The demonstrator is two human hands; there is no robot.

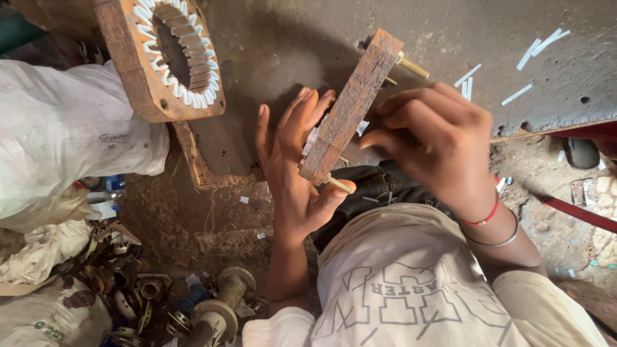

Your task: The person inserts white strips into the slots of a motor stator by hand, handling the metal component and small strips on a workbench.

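A rusty stator core (pixel 352 106) with brass bolts stands on edge at the bench's front. My left hand (pixel 292 167) cups its near face, fingers spread up along it and thumb under its lower corner by a brass bolt (pixel 339 185). My right hand (pixel 437 138) rests on its other face, fingertips pinched against the core's side. White insulation paper shows between my left fingers and the core. A second rusty stator (pixel 160 54), its slots lined with white paper strips, lies flat at the upper left.
The dark, stained bench (pixel 289 38) carries scattered white paper strips (pixel 536 45) at the right. A white sack (pixel 61 135) sits at the left. Scrap metal parts and pipe fittings (pixel 205 308) lie on the floor below. A red bar (pixel 578 212) runs at the right.
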